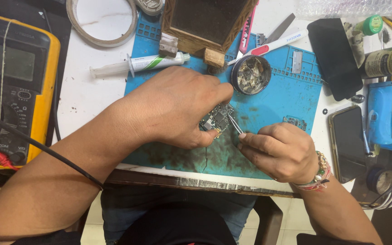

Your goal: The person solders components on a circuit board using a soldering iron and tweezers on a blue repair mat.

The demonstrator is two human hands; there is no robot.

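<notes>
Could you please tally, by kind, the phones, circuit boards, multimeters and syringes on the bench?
Phones: 2, black and gold-edged
Circuit boards: 2, held and loose
Multimeters: 1, yellow
Syringes: 1
Total: 6

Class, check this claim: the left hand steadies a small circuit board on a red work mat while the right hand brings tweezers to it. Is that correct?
Not quite: the head view shows the work mat is blue, not red. The left hand does steady the small circuit board, and the right hand brings the tweezers to it.

A white tabletop (85, 93) with a worn front edge stands over a pale tiled floor (286, 215).
</notes>
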